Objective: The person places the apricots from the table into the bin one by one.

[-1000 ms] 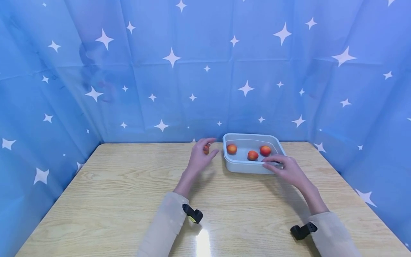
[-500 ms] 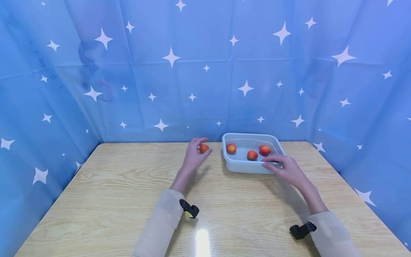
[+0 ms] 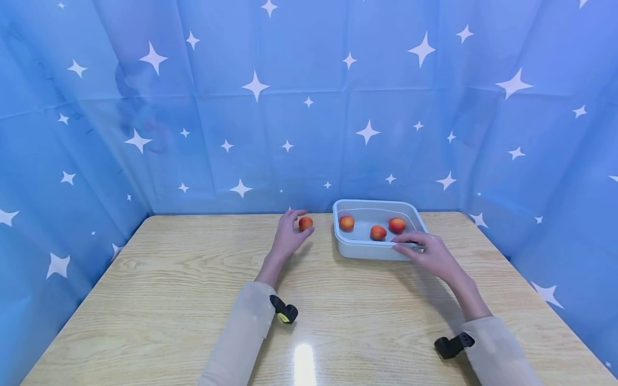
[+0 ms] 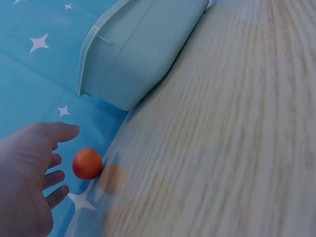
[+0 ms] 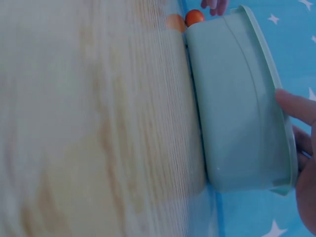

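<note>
My left hand [image 3: 288, 236] is just left of a small red-orange fruit [image 3: 306, 223] on the table near its back edge. In the left wrist view, the fingers [image 4: 57, 177] are loosely bent and a gap shows between them and the fruit [image 4: 87, 163]. To the right is a pale blue-green rectangular plastic container [image 3: 362, 251]. Inside it lie three similar fruits: one at the left [image 3: 346, 223], one near the front [image 3: 378, 232] and one further right [image 3: 397, 225]. My right hand [image 3: 432, 254] pinches the container's rim at its front right corner, thumb outside.
The wood-grain table [image 3: 193, 300] stretches toward me. A blue curtain [image 3: 309, 161] with white stars hangs directly behind it and along both sides. Each sleeve carries a black wrist camera, one left [image 3: 284, 310] and one right [image 3: 454, 346].
My left hand has drawn back leftward from the loose fruit, which now shows whole and stays in place. My right hand and the container hold still.
</note>
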Demonstrator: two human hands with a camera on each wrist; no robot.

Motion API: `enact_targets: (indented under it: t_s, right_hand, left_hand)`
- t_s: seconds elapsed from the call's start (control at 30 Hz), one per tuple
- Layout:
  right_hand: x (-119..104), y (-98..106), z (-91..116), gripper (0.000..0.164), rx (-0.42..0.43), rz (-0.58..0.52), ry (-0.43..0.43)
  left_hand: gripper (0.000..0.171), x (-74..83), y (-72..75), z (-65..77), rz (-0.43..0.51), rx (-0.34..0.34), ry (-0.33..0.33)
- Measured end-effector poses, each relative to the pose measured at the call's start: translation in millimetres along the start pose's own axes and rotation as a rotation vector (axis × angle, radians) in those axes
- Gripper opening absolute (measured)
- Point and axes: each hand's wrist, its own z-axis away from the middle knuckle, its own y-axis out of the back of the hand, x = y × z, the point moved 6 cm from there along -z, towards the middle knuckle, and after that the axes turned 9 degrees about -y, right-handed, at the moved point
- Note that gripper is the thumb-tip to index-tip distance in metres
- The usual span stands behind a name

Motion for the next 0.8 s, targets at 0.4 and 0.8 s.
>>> enact_targets:
  t_s: [0.4, 0.8]
  right_hand:
    - [0.7, 0.6, -0.1, 0.017, 0.011, 0.0, 0.023]
    - [0.2, 0.9, 0.2, 0.017, 0.007, 0.0, 0.026]
  left_hand:
    - [0.053, -11.6, -9.4, -6.2, -0.049, -0.054, -0.003]
    - [0.04, -13.6, -11.0, -4.6, -0.093, -0.076, -0.011]
